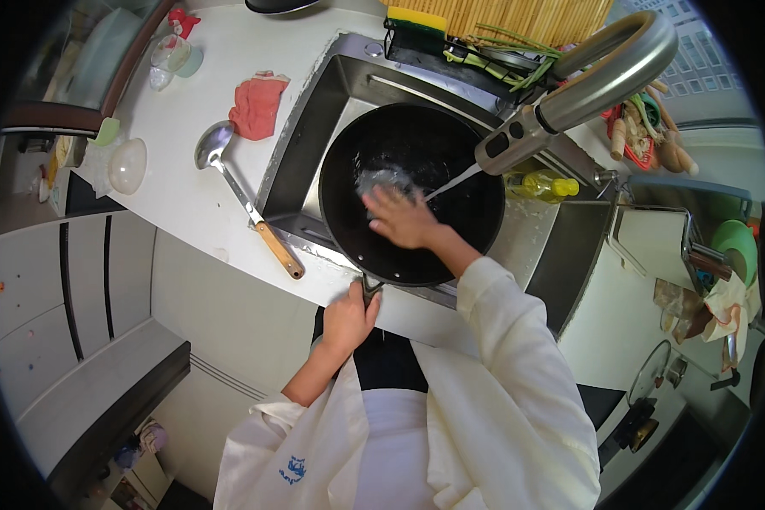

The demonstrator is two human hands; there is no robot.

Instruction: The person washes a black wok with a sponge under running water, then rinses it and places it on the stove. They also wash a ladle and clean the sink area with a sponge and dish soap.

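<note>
A black wok (446, 255) sits over the stainless steel sink (290, 140), and my left hand (350, 317) is closed around its handle (371, 290) at the counter's front edge. Inside the wok, my right hand (400, 218) is spread, palm down, over splashing water (389, 182); whether something lies under the palm is hidden. A stream of water runs from the metal faucet (516, 140) into the wok beside my right fingers. Left of the sink, a ladle with a wooden handle (279, 250) rests on the white counter, its bowl near a folded red cloth (258, 105).
A black rack with a yellow sponge (416, 19) stands behind the sink. Right of the wok lies a yellow liquid bottle (542, 186). A dish rack (653, 239) stands farther right. The faucet arches over the wok's right side. Cups (172, 56) stand at the back left.
</note>
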